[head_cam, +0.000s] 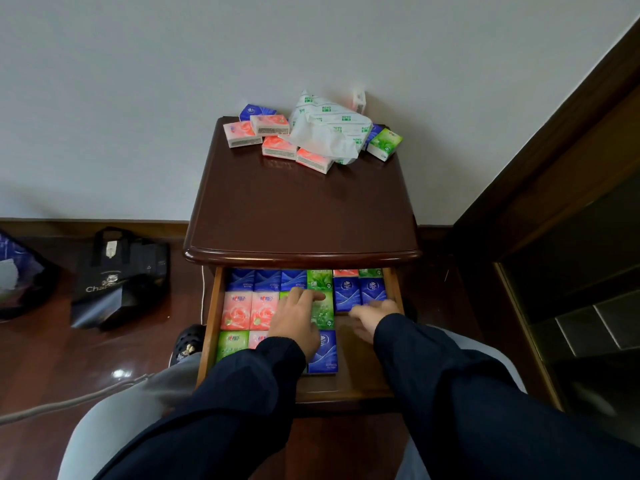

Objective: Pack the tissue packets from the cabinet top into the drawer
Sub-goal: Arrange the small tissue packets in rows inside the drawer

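Waiting at the far edge of the cabinet top [301, 209], against the wall, the remaining tissue packets [277, 140] lie in a loose heap: several pink ones, a blue one [257, 111] behind them and a green one [384, 142] at the right, around a crumpled white wrapper [329, 133] printed repeatedly with "ROYO" in green. They sit well apart from both hands, straight ahead and above them, so the coming move looks to be a reach up and forward over the cabinet's front lip. The pink packets lie with their long sides roughly across the cabinet; they are left of centre, so the left hand [294, 318] seems slightly the nearer.

Below, the open drawer [209, 317] already holds rows of blue, pink and green packets laid flat, with bare wood still showing at its front right. The left hand rests flat, fingers extended, on a green packet [323, 313] in the middle row. The right hand [372, 318] is blurred over the bare corner beside two blue packets; whether it grips anything cannot be told.

On the floor at left stands a black bag [119, 278] whose lettering begins "Cha"; the rest is unreadable.
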The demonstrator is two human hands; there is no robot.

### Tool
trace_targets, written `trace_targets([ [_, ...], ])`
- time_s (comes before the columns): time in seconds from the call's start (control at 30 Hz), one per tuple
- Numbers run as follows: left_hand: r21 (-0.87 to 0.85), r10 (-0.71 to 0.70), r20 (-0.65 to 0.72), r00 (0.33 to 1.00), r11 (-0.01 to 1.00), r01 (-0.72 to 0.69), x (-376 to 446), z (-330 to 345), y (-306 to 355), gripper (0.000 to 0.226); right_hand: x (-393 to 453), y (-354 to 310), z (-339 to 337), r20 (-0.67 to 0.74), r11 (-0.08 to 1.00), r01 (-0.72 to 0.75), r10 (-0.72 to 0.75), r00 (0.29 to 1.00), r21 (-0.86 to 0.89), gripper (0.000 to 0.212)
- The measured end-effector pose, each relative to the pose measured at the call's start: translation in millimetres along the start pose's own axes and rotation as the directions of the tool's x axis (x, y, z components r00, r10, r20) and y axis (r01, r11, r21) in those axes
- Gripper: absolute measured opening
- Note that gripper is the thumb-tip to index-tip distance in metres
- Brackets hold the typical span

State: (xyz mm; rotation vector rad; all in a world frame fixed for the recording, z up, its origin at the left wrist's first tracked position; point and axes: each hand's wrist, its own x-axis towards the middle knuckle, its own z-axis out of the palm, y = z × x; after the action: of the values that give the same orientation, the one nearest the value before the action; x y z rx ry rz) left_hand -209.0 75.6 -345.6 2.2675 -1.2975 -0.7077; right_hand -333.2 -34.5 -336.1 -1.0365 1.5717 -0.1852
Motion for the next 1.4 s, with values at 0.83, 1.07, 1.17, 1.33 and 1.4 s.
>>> trace_targets([
  [0.83, 0.373, -0.054, 0.267, 0.962, 0.926, -0.052, 19, 6, -9, 0.089, 0, -26, 8, 0.295, 0.653, -0.281, 0.092, 0.951, 0.703, 0.024],
  [1.07, 0.254, 0.152, 0.052, 0.987, 0.954, -0.16, 13, -19, 9, 0.043, -17, -38, -14, 0.242, 0.956, -0.185, 0.128, 0.962, 0.229, 0.044],
  [1.17, 0.157, 0.341, -0.257, 0.904, 0.938, -0.309, 26, -50, 28, 0.012, -26, -67, -23, 0.236, 0.999, 0.026, -0.034, 0.971, 0.04, 0.024],
  [1.33, 0.132, 0.233, -0.366, 0.901, 0.971, -0.198, 77, -91, 42, 0.031, -14, -121, -29, -0.02, 0.821, 0.535, -0.549, 0.835, -0.199, 0.02],
  [1.4, 0.195, 0.112, -0.252, 0.961, 0.979, -0.063, 95, -92, 35, 0.054, 0, -133, -26, -0.1, 0.701, 0.627, -0.69, 0.717, -0.34, 0.033],
])
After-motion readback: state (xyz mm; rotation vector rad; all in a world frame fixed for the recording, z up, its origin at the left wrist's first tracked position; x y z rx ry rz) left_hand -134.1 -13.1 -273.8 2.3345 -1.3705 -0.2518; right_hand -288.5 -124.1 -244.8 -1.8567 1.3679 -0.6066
